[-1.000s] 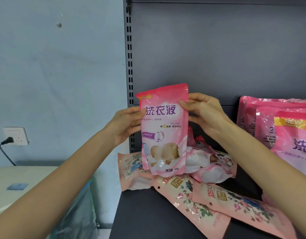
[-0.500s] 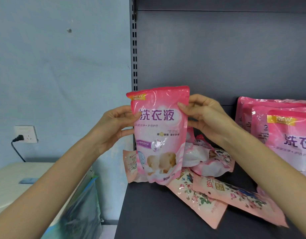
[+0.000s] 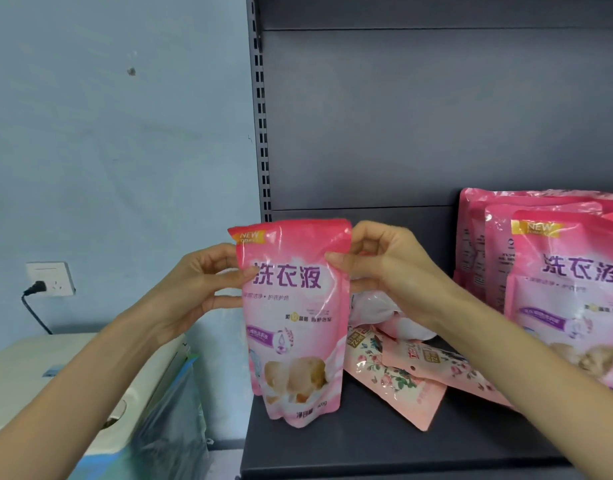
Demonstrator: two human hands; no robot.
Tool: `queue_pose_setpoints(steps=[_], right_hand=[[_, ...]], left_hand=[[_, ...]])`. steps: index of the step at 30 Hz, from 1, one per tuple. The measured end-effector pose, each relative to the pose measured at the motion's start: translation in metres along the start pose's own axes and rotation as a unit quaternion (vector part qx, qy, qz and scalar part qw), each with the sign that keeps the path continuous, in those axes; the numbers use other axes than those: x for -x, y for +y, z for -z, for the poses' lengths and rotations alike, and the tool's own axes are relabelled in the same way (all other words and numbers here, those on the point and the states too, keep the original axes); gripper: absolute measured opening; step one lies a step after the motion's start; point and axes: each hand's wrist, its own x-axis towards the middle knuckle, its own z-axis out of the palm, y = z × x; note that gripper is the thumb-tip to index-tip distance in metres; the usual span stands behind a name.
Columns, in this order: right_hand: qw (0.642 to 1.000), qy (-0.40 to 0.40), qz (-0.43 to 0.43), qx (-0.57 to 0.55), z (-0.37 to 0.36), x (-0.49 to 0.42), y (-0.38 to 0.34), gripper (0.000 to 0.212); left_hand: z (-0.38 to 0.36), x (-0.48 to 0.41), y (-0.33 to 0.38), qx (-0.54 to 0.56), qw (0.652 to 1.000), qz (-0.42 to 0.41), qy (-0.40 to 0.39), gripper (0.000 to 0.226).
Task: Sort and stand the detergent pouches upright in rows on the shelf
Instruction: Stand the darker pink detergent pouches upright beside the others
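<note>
I hold a pink detergent pouch upright above the left end of the dark shelf. My left hand pinches its upper left edge and my right hand pinches its upper right edge. Its bottom hangs close to the shelf board near the front left corner. A row of matching pink pouches stands upright at the right. Behind my right wrist lies a pile of pouches: floral peach ones flat on the board and a pink-and-white one partly hidden.
The shelf's slotted upright post runs along the left edge, with a blue wall beyond it. A wall socket with a black plug and a cream appliance with a plastic bag sit left of and below the shelf.
The held pouch has moved down and toward the shelf's front left, away from the pile, with both hands still on its top corners. My view has shifted left.
</note>
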Motion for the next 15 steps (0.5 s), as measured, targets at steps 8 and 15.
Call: queue_pose_setpoints(steps=[8,15], right_hand=[[0.998,-0.026,0.013,0.058,-0.001,0.009,-0.001,0.006],[0.995,-0.057,0.023,0.078,0.009,0.008,0.000,0.007]], left_hand=[[0.000,-0.001,0.025,-0.083,0.995,-0.047,-0.020,0.072],[-0.012,-0.016,0.062,-0.263,0.954,-0.124,-0.077,0.060]])
